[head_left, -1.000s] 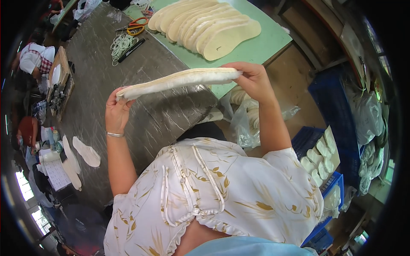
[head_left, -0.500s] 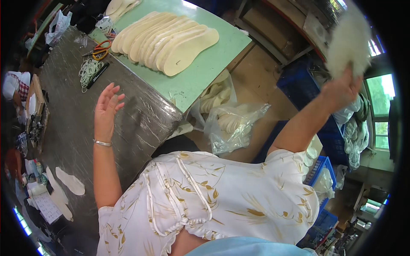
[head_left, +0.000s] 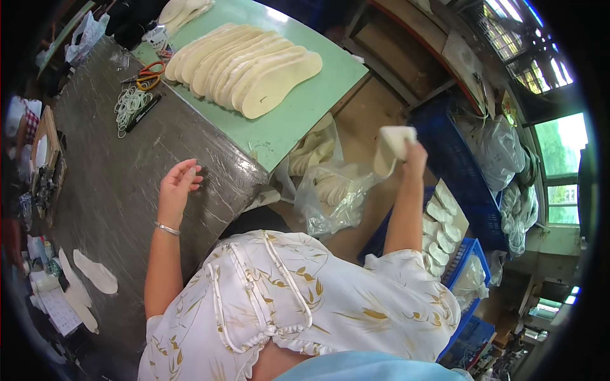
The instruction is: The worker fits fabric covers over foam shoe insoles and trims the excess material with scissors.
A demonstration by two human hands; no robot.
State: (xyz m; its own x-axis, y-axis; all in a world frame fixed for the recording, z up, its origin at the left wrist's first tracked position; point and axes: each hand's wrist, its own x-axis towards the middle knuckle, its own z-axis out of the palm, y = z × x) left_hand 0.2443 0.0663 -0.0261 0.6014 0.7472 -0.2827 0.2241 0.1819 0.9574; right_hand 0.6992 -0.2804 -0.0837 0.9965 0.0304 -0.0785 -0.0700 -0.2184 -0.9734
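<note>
My right hand [head_left: 414, 161], raised to the right above the floor, grips a cream, fleecy insole [head_left: 394, 141] by one end. The insole looks bent over, its pale side partly in view. Over the dark tabletop [head_left: 133, 203] hovers my left hand [head_left: 177, 193], which holds nothing; its fingers are loosely bent with gaps between them. A fanned row of cream insoles [head_left: 273, 82] lies on the green mat [head_left: 305, 25] at the far side. Below the mat's edge, clear plastic bags [head_left: 330, 200] hold more insoles.
Orange-handled scissors [head_left: 149, 76], pale rubber bands [head_left: 129, 105] and a black pen [head_left: 143, 113] lie on the dark tabletop. Two loose insoles [head_left: 95, 270] rest near its left edge. At right stand blue crates [head_left: 448, 136] and a board [head_left: 460, 222] bearing several white insole-like pieces.
My right hand has swung down and inward from the upper right with the insole. My left hand has moved slightly down and right, its fingers more bent.
</note>
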